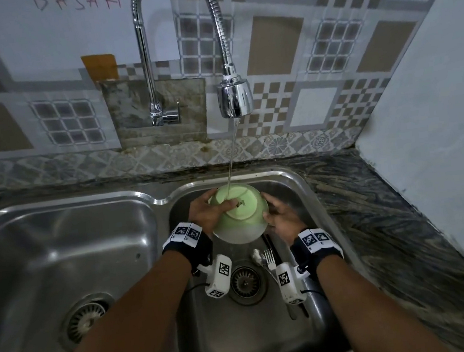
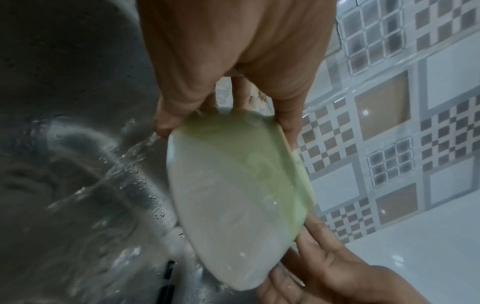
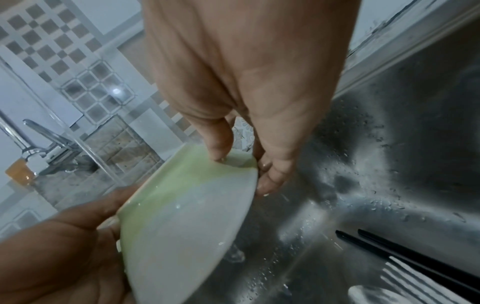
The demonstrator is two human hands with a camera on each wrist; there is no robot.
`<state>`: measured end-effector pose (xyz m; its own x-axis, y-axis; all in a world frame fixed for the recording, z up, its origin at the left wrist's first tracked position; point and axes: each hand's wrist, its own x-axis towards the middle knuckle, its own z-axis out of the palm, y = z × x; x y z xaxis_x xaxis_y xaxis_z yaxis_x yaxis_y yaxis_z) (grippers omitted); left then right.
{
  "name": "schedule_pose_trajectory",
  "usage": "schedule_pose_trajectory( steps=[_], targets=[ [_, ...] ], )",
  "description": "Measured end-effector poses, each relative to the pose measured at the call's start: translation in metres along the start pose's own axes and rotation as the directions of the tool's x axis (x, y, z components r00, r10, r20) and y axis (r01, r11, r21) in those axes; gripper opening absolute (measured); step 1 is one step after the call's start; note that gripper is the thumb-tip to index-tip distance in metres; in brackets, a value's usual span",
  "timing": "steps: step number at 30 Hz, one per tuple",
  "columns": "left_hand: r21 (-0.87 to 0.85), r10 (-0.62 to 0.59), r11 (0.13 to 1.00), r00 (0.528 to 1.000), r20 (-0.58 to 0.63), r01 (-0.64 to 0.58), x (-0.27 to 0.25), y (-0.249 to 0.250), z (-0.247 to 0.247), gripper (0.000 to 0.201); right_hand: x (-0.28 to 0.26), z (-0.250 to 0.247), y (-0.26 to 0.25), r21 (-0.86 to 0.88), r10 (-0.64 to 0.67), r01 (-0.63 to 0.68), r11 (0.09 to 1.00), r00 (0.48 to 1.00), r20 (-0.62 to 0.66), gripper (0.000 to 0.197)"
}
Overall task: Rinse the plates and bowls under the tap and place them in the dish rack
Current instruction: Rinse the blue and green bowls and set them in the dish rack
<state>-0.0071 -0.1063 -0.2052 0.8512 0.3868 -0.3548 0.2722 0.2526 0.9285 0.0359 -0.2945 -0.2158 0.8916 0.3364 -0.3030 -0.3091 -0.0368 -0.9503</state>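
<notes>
Our wrist views are smeared with blur, so we cannot read the dark stamp on the base of the green bowl (image 1: 239, 214), and the bowl's inside is turned away from us. Our wrist cameras cover part of the cutlery; we make out only a fork (image 1: 269, 257) and two black chopsticks (image 3: 405, 259) on the floor of the right basin (image 1: 311, 195). We hold the bowl bottom-up and tilted above that basin, under the thin stream from the tap (image 1: 235, 97). Our left hand (image 1: 207, 212) grips its left rim, fingers curled over the edge and lying across the underside. Our right hand (image 1: 280, 216) clasps the right rim, thumb on the outside and fingertips (image 3: 270, 179) hooked under. The left basin (image 1: 67, 238) lies beside it, a dark mottled stone counter (image 1: 374, 217) to the right, patterned tiles (image 1: 334, 45) on the far wall
</notes>
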Motion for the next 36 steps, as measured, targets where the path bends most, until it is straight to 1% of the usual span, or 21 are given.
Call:
schedule_pose_trajectory(
  steps=[3,6,8,9,10,12,13,15,17,18,20,21,22,24,25,28,29,31,32,34,36],
  targets=[
    [-0.08,-0.051,0.996,0.999,-0.012,0.05,-0.003,0.003,-0.009,0.061,0.007,0.006,-0.002,-0.011,0.012,-0.012,1.0,1.0,0.026,0.052],
    [-0.077,-0.142,0.987,0.99,-0.016,0.14,0.004,0.002,-0.024,0.074,0.013,0.016,-0.003,-0.089,0.018,-0.014,0.996,0.999,0.048,0.052],
    [-0.037,-0.199,0.979,0.98,-0.005,0.198,0.024,-0.007,-0.038,0.08,0.016,0.024,-0.004,-0.086,0.022,-0.016,0.996,0.997,0.07,0.055],
    [-0.011,-0.23,0.973,0.973,0.009,0.23,0.023,-0.004,-0.041,0.082,0.016,0.027,-0.005,-0.064,0.022,-0.017,0.998,0.997,0.08,0.059],
    [0.006,-0.251,0.968,0.968,0.025,0.251,0.02,0.0,-0.044,0.078,0.016,0.031,-0.007,-0.051,0.018,-0.014,0.999,0.996,0.087,0.064],
    [0.033,-0.286,0.958,0.957,0.052,0.285,0.003,0.017,-0.047,0.053,0.015,0.035,-0.011,-0.089,0.001,0.008,0.996,0.995,0.101,0.073],
    [0.044,-0.324,0.946,0.945,0.05,0.322,0.0,0.02,-0.05,0.048,0.015,0.036,-0.011,-0.129,-0.021,0.036,0.991,0.993,0.116,0.076],
    [0.053,-0.397,0.917,0.916,0.061,0.395,-0.006,0.025,-0.057,0.054,0.013,0.036,-0.011,-0.201,-0.082,0.116,0.973,0.982,0.169,0.079],
    [0.048,-0.404,0.915,0.913,0.062,0.402,-0.004,0.023,-0.065,0.057,0.01,0.038,-0.012,-0.269,-0.13,0.183,0.946,0.971,0.201,0.072],
    [0.055,-0.394,0.919,0.917,0.061,0.392,-0.005,0.02,-0.069,0.057,0.009,0.04,-0.011,-0.288,-0.151,0.204,0.935,0.969,0.196,0.067],
    [0.011,-0.338,0.941,0.939,0.069,0.338,-0.008,0.016,-0.073,0.055,0.003,0.046,-0.013,-0.292,-0.201,0.247,0.924,0.963,0.18,0.056],
    [-0.017,-0.329,0.944,0.941,0.078,0.331,-0.008,0.015,-0.074,0.051,0.001,0.048,-0.013,-0.288,-0.229,0.273,0.918,0.957,0.177,0.054],
    [-0.027,-0.346,0.937,0.936,0.071,0.349,-0.01,0.013,-0.074,0.052,-0.001,0.049,-0.014,-0.298,-0.257,0.304,0.905,0.948,0.188,0.051],
    [-0.012,-0.408,0.912,0.912,0.047,0.409,-0.016,0.013,-0.072,0.059,-0.004,0.05,-0.014,-0.4,-0.312,0.368,0.839,0.929,0.2,0.047],
    [-0.012,-0.417,0.909,0.908,0.033,0.418,-0.02,0.015,-0.07,0.057,-0.005,0.05,-0.015,-0.45,-0.348,0.401,0.798,0.916,0.198,0.046],
    [-0.065,-0.376,0.923,0.925,0.045,0.378,-0.028,0.013,-0.06,0.053,-0.003,0.045,-0.012,-0.532,-0.469,0.471,0.703,0.87,0.15,0.042],
    [-0.09,-0.354,0.929,0.932,0.072,0.36,-0.035,0.015,-0.056,0.053,-0.002,0.041,-0.012,-0.579,-0.495,0.471,0.665,0.859,0.13,0.04],
    [-0.121,-0.306,0.939,0.944,0.126,0.321,-0.039,0.012,-0.051,0.054,-0.002,0.034,-0.016,-0.668,-0.497,0.432,0.606,0.861,0.106,0.036],
    [-0.104,-0.284,0.948,0.946,0.158,0.302,-0.04,0.01,-0.05,0.057,-0.003,0.03,-0.02,-0.699,-0.491,0.417,0.581,0.865,0.108,0.032],
    [-0.023,-0.237,0.969,0.948,0.212,0.247,-0.048,0.008,-0.051,0.065,-0.007,0.023,-0.026,-0.744,-0.483,0.396,0.539,0.868,0.113,0.023],
    [0.123,-0.158,0.984,0.953,0.259,0.129,-0.055,0.006,-0.051,0.064,-0.009,0.018,-0.029,-0.769,-0.474,0.357,0.531,0.877,0.079,0.031]
  ],
)
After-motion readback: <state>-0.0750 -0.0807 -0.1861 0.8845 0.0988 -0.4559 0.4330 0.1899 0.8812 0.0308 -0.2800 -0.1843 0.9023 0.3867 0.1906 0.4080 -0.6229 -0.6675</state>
